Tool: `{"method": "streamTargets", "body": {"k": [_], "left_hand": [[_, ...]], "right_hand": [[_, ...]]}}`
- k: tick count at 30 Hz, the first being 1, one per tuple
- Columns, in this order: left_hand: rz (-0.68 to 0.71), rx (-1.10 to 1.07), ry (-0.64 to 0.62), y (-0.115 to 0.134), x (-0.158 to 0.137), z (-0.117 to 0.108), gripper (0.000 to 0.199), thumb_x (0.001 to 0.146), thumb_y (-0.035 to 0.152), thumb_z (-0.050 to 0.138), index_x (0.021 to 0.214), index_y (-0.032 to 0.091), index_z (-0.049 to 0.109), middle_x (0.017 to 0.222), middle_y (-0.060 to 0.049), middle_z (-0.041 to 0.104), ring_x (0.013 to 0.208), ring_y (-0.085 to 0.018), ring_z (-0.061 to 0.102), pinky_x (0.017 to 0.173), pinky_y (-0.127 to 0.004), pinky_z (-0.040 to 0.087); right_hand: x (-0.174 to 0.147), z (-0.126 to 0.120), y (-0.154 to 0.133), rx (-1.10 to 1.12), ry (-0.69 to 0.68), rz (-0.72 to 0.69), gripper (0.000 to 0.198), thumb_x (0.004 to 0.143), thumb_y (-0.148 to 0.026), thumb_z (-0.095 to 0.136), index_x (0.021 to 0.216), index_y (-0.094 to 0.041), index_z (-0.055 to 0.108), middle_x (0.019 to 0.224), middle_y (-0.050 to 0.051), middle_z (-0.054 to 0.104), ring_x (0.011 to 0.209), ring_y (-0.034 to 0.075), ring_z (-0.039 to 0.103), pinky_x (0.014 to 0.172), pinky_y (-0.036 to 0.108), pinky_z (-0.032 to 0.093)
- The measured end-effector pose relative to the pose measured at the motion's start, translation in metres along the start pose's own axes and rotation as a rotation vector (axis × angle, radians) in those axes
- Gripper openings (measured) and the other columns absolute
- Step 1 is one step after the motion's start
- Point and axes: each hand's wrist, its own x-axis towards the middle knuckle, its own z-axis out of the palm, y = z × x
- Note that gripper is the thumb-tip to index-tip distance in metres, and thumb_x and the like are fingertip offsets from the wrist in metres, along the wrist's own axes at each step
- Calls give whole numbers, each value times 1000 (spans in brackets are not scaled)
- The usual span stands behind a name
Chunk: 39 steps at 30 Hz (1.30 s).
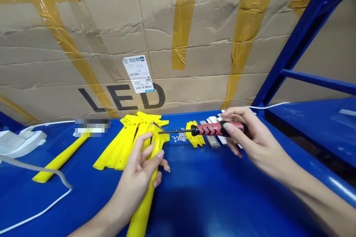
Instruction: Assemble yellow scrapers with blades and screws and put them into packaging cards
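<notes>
My left hand (147, 166) is closed around a yellow plastic handle (141, 207), whose wider head tilts up and away from me. In my right hand (250, 137) is a screwdriver (210, 129) with a red and black grip, held level. Its dark shaft points left, and the tip meets the side of the handle's head; whether it sits in a screw is too small to tell. Behind my left hand lies a fanned pile of similar yellow handles (119, 148). Small metal screws (181, 136) are scattered just beyond the screwdriver's shaft.
Thin yellow strips (196, 139), grey strips (210, 139) and white pieces (219, 139) lie along the back of the blue shelf (194, 200). At left are another yellow handle (63, 155), a white device (22, 144) and a white cable (41, 211). A large cardboard box (205, 44) stands behind.
</notes>
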Motion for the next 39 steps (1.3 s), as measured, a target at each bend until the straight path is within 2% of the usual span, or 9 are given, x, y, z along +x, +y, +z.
{"method": "streamTargets", "body": {"k": [2,7,11,17,22,26,28,31,39], "left_hand": [[-7,1,-8,1,-1,0,63,80,45,76,128,27,40,80,1,61,48,-8,53,40,-15,33],[-11,7,1,3,-3,0,62,80,44,77,127,27,41,81,2,60,44,-5,48,40,-16,36],[-47,2,-21,0,-4,2,61,82,44,75,129,28,40,81,1,64,44,-6,48,40,-16,35],[14,-6,11,1,-4,0,61,81,43,76,128,28,42,81,1,63,44,-5,47,39,-16,34],[-14,12,-13,3,-4,1,60,83,44,74,130,28,41,78,1,63,46,-7,50,40,-16,35],[0,20,-10,4,-5,1,59,84,42,74,131,28,40,78,1,64,45,-6,48,41,-16,36],[10,33,-13,6,-6,1,57,85,41,73,131,28,41,77,2,64,43,-5,45,41,-16,36],[35,53,-14,9,-8,3,53,86,41,72,128,28,43,76,2,64,42,-5,43,40,-16,35],[-26,122,-35,10,-14,7,54,88,46,67,130,26,38,69,3,65,39,-6,42,40,-17,36]], "right_hand": [[0,1,0,-75,77,20,26,99,-53,50,105,-27,51,64,-6,49,43,8,42,39,21,37],[1,0,-4,85,-91,-2,37,94,-45,62,125,-32,47,119,5,62,70,14,65,64,33,58],[2,0,-4,-58,82,17,21,98,-50,54,100,-29,51,64,-5,48,42,10,42,37,24,36],[1,-4,-6,75,-85,-5,36,91,-43,66,122,-33,51,112,4,62,68,15,64,61,34,57],[1,0,-1,-78,88,29,24,98,-52,52,100,-28,52,67,-4,50,44,10,43,37,23,35],[1,-6,-6,-87,-72,-32,32,94,-45,62,121,-31,54,99,4,66,70,17,66,62,32,58],[0,-9,-11,-149,-108,-117,25,90,-39,69,113,-31,64,112,5,67,85,20,69,74,35,59],[-3,-7,-18,-178,-51,-147,13,90,-37,69,98,-27,70,95,5,69,75,18,67,65,31,58],[-2,7,-29,-34,42,62,26,88,-45,71,95,-20,69,57,-2,61,43,9,53,42,23,48]]}}
